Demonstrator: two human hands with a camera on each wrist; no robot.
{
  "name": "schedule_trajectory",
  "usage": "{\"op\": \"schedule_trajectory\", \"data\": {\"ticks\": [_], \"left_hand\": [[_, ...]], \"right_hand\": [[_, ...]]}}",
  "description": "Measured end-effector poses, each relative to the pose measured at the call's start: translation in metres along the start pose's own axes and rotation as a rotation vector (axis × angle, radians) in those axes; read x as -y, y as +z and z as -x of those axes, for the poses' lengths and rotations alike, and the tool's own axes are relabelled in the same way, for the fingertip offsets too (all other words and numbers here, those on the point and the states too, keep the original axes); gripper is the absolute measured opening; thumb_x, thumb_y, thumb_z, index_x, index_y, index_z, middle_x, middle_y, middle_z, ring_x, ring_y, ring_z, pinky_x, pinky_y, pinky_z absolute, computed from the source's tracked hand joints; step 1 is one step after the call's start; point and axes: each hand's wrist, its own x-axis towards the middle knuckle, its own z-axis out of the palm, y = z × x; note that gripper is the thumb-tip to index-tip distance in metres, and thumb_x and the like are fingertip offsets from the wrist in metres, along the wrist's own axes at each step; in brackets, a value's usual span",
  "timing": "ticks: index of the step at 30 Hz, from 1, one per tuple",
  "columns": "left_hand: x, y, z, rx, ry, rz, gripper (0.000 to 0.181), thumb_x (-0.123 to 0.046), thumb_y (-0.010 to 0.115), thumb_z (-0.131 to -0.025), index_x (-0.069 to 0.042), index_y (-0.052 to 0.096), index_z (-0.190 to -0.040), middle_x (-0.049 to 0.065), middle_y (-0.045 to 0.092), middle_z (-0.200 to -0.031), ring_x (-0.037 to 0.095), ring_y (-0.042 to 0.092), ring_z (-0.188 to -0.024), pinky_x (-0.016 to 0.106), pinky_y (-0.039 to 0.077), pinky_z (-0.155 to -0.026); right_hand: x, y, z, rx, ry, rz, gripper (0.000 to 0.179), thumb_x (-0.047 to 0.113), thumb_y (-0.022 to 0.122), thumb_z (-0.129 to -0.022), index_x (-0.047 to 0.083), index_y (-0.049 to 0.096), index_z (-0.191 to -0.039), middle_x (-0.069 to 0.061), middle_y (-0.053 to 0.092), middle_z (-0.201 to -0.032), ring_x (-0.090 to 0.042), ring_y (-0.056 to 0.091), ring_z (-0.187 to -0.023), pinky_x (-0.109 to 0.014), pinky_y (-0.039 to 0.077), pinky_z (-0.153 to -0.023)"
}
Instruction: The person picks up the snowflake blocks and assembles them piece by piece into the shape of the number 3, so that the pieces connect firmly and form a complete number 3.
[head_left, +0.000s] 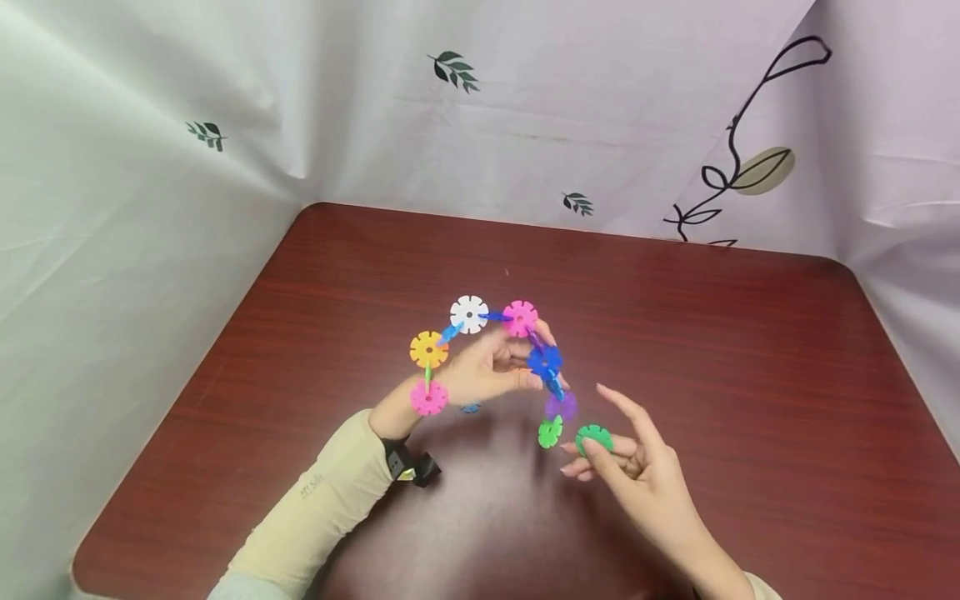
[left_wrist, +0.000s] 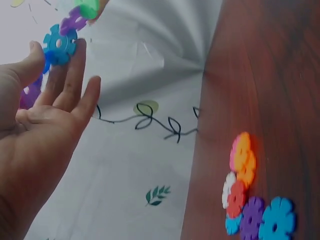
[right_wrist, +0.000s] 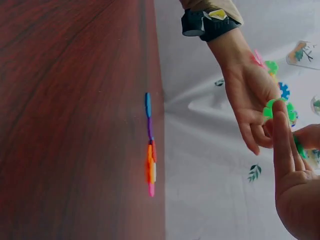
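Observation:
My left hand (head_left: 480,375) pinches a curved chain of interlocking flower-shaped plastic discs, with the thumb and fingers on its blue part (left_wrist: 59,44). From one end the chain runs through a pink disc (head_left: 429,398), an orange-yellow disc (head_left: 429,350), a white disc (head_left: 469,308) and another pink disc (head_left: 520,310). Past the hand, a purple disc (head_left: 561,407) and a light green disc (head_left: 551,432) form the other end. Just right of that end, my right hand (head_left: 648,475) pinches a darker green disc (head_left: 594,436) between thumb and fingers. The two greens are apart in the head view.
Several loose discs, among them an orange disc (left_wrist: 245,157), a red disc (left_wrist: 236,199) and a purple disc (left_wrist: 251,219), lie together on the dark red table (head_left: 360,275). My left arm mostly hides them in the head view. White patterned cloth (head_left: 375,125) surrounds the table.

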Motion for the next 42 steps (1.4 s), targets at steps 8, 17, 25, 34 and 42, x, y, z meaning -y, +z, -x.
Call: {"op": "schedule_trajectory", "data": {"ticks": [8, 17, 25, 34, 42], "left_hand": [[0.011, -0.011, -0.004, 0.034, 0.044, -0.01, 0.066, -0.028, 0.07, -0.076, 0.013, 0.044, -0.121, 0.03, 0.059, -0.102, 0.035, 0.065, -0.096, 0.043, 0.052, -0.085], [0.004, -0.008, -0.007, 0.045, 0.031, -0.052, 0.054, -0.011, 0.071, -0.078, 0.011, 0.047, -0.12, 0.026, 0.065, -0.092, 0.03, 0.068, -0.09, 0.04, 0.053, -0.084], [-0.006, 0.007, -0.007, -0.099, -0.078, -0.105, 0.043, 0.005, 0.075, -0.073, 0.002, 0.058, -0.111, 0.016, 0.07, -0.084, 0.021, 0.07, -0.082, 0.036, 0.055, -0.079], [-0.016, 0.018, -0.01, -0.176, -0.116, -0.146, 0.036, -0.001, 0.076, -0.074, -0.004, 0.061, -0.107, 0.012, 0.072, -0.08, 0.018, 0.07, -0.081, 0.033, 0.056, -0.077], [-0.019, 0.02, -0.013, -0.163, -0.126, -0.129, 0.032, 0.001, 0.074, -0.076, -0.001, 0.062, -0.107, 0.011, 0.071, -0.081, 0.015, 0.069, -0.077, 0.029, 0.056, -0.073]], "right_hand": [[-0.007, -0.002, -0.003, 0.127, 0.117, -0.062, 0.059, -0.003, 0.049, -0.094, 0.012, 0.025, -0.146, -0.016, 0.071, -0.089, -0.025, 0.07, -0.073, -0.036, 0.057, -0.065], [-0.002, 0.009, -0.011, -0.007, 0.196, -0.142, 0.021, -0.002, 0.03, -0.095, -0.003, 0.044, -0.079, -0.006, 0.04, -0.055, -0.017, 0.038, -0.044, -0.03, 0.032, -0.039], [0.005, 0.02, -0.021, -0.044, 0.269, -0.044, 0.011, 0.011, 0.05, -0.096, 0.004, 0.057, -0.09, 0.006, 0.042, -0.055, -0.004, 0.029, -0.047, -0.027, 0.023, -0.037], [0.004, 0.017, -0.023, 0.052, 0.096, -0.412, 0.028, -0.001, 0.039, -0.098, 0.014, 0.061, -0.089, -0.004, 0.025, -0.056, -0.02, 0.017, -0.047, -0.034, 0.014, -0.039], [0.003, 0.021, -0.016, 0.068, 0.026, -0.484, 0.028, -0.006, 0.032, -0.097, 0.009, 0.055, -0.091, -0.005, 0.025, -0.056, -0.016, 0.018, -0.046, -0.031, 0.017, -0.039]]}}
